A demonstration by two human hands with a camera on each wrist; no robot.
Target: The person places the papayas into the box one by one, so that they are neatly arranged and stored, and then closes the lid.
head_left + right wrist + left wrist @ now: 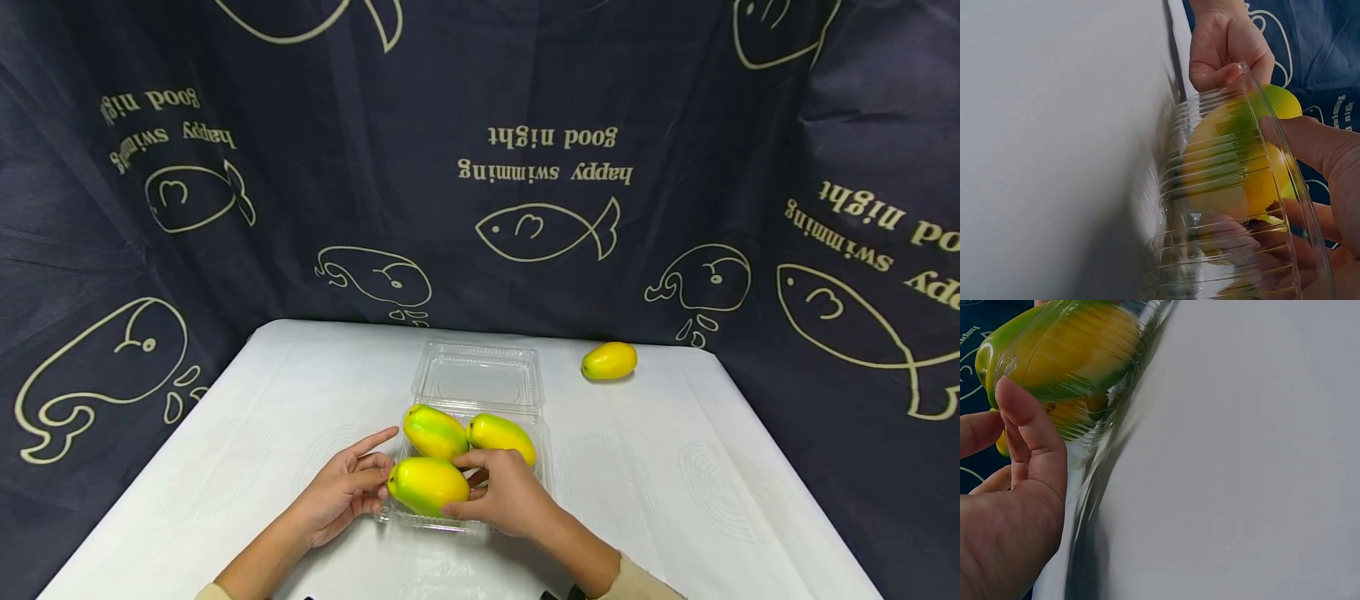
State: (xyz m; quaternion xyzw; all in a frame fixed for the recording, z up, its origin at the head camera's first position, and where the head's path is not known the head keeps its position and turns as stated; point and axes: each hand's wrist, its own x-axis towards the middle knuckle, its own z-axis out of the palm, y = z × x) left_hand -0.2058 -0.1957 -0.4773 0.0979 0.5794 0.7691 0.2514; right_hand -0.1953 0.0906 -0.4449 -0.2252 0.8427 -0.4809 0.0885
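A clear plastic clamshell box [547, 467] stands on the white table with its lid [480, 385] folded back, away from the person. Inside are yellow-green mangoes: the front mango [427, 486] lies crosswise, with a back left mango [435, 432] and a back right mango [502, 437] behind it. My right hand [510, 492] grips the front mango at its right end, thumb on the near side and fingers on the far side. At the box's front left corner, my left hand [345, 490] pinches the rim, its index finger stretched out.
Another mango [610, 361] lies alone near the table's back right edge. A dark blue curtain [540, 283] printed with fish and whales hangs behind and at both sides of the white table [675, 500].
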